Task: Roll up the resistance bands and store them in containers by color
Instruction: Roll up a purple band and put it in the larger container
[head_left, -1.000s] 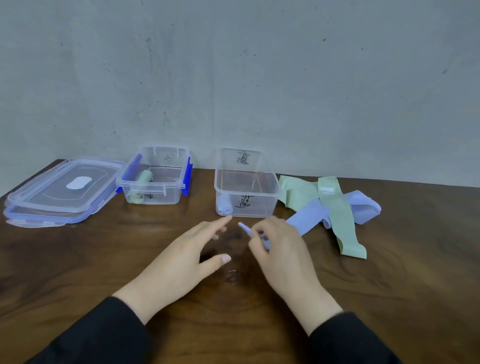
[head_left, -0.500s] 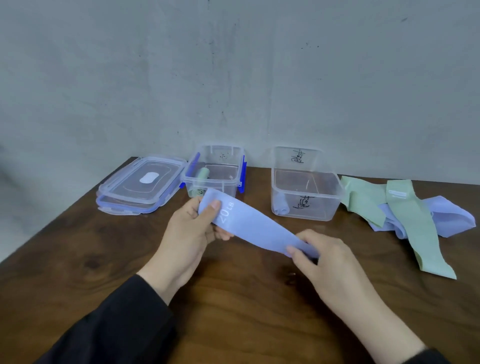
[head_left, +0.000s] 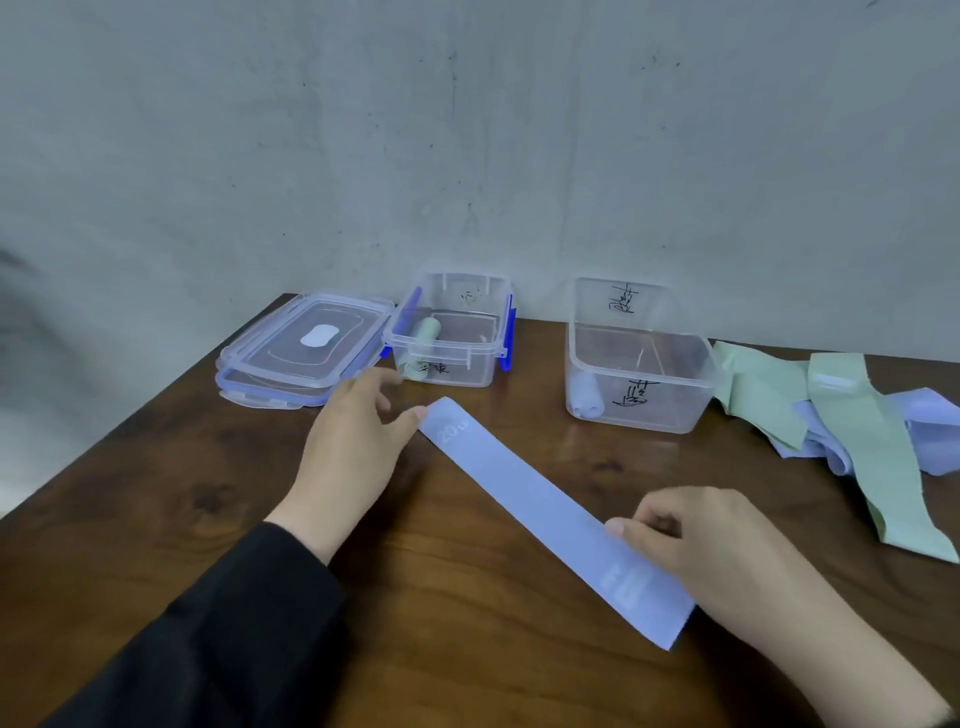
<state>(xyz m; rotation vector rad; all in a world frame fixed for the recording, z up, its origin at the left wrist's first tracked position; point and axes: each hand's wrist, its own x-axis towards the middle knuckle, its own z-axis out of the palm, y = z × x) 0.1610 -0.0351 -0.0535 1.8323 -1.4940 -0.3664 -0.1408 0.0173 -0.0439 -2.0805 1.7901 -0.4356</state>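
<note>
A long blue resistance band (head_left: 540, 499) marked "20 LB" lies flat and diagonal on the wooden table. My left hand (head_left: 353, 447) rests at its far left end with relaxed fingers, the thumb tip touching the band's corner. My right hand (head_left: 717, 551) pinches the near right end, thumb on top. At the back stand two clear containers: the left container (head_left: 470, 376) holds a rolled green band (head_left: 427, 332), and the right container (head_left: 675, 405) holds a rolled blue band (head_left: 586, 400).
Two stacked clear lids (head_left: 306, 348) lie at the back left, near the table's left edge. A loose pile of green bands (head_left: 872, 457) and blue bands (head_left: 930, 421) lies at the right. A grey wall runs behind the table.
The blue band, held up between both hands half a second ago, now lies stretched flat on the table. My left hand has let go of its end and my right hand has moved nearer.
</note>
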